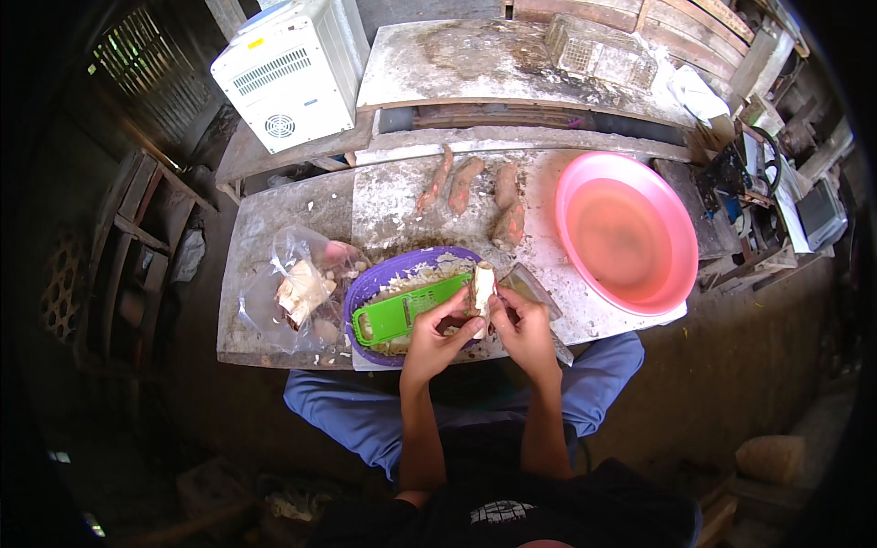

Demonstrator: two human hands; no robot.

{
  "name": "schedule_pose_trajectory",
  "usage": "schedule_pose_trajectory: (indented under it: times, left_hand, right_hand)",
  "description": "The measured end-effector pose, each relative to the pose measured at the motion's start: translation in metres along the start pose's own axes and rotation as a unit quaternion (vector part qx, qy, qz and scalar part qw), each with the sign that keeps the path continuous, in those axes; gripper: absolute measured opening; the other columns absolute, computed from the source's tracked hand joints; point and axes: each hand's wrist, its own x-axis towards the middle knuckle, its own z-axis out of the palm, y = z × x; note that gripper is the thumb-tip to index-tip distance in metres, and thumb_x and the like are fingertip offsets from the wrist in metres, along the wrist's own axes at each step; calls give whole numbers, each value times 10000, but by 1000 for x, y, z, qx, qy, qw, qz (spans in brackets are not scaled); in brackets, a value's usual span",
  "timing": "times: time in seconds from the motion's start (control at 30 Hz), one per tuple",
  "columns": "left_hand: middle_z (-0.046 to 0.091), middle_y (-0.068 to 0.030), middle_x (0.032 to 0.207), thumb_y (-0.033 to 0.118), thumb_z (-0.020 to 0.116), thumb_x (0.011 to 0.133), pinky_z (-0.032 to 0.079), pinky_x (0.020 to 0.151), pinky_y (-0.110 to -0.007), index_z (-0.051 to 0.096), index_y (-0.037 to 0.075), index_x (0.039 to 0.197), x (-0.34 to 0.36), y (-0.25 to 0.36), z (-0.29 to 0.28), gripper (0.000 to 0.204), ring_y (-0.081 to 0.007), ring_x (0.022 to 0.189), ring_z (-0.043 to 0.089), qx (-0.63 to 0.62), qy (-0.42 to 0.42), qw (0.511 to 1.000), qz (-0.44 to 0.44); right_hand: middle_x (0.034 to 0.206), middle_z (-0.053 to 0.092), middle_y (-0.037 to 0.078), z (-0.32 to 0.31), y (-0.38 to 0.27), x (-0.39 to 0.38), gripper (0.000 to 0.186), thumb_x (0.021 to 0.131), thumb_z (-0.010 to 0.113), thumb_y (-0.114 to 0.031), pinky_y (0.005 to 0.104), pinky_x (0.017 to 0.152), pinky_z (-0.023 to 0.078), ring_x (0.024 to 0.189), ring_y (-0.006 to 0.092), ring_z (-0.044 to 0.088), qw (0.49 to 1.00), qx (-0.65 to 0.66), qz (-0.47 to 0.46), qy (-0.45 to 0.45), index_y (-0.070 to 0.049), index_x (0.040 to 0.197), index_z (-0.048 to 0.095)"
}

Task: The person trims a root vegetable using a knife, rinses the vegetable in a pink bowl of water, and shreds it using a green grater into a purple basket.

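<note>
Upright between my hands is a pale piece of root [483,285], mostly white with a strip of brown skin along its left side. My left hand [440,340] is closed round its lower left. The fingers of my right hand [524,331] are closed on its right side. Just left of them a bright green grater [411,311] lies slantwise across an oval purple basin [351,306] that holds white shreds. Beside my right hand is a flat greyish piece [537,290], partly hidden, whose kind I cannot make out.
Several brown roots [466,185] lie toward the back of the worn table. A pink basin [687,228] of cloudy brownish liquid stands at the right. At the left is a clear plastic bag [290,251] with pale pieces near it. A white vented appliance [290,82] stands behind.
</note>
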Motion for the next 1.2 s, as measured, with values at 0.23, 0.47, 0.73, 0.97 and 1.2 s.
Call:
schedule_pose_trajectory:
  times: [0.23,0.47,0.73,0.97,1.2]
  left_hand:
    - [619,-49,907,-20,647,767,459,735,-228,440,-15,1254,-1,8,1,529,-78,798,557,23,1,1000,-15]
    - [631,-66,924,-1,654,764,470,718,-239,469,-18,1229,-3,9,0,501,-93,787,585,104,-23,994,15]
    - [621,-55,891,-26,657,755,468,727,-235,456,-1,1246,-5,3,-4,531,-87,791,568,46,-30,998,3]
    - [648,-68,895,5,661,756,465,729,-240,484,-6,1219,-5,7,-3,496,-95,784,597,104,-61,993,12]
    - [650,-66,874,21,663,759,464,722,-240,480,-11,1220,-5,8,2,497,-93,782,595,62,-42,997,-17]
  right_hand:
    - [587,549,42,5,10,1,166,800,565,-35,223,460,400,505,51,479,995,-44,-55,69,64,923,615]
    - [615,591,108,7,7,-4,172,763,581,-27,245,482,441,542,102,560,993,-23,-40,106,63,907,611]
    - [707,618,159,4,6,-2,231,792,584,-49,267,514,466,559,147,582,996,-1,-53,76,85,980,590]
    - [682,602,153,3,17,-7,174,779,557,-24,272,513,454,556,146,575,991,-71,-4,111,65,922,600]
    - [681,597,128,3,3,-3,132,795,561,-21,267,514,452,557,154,576,989,-3,-49,143,38,906,602]
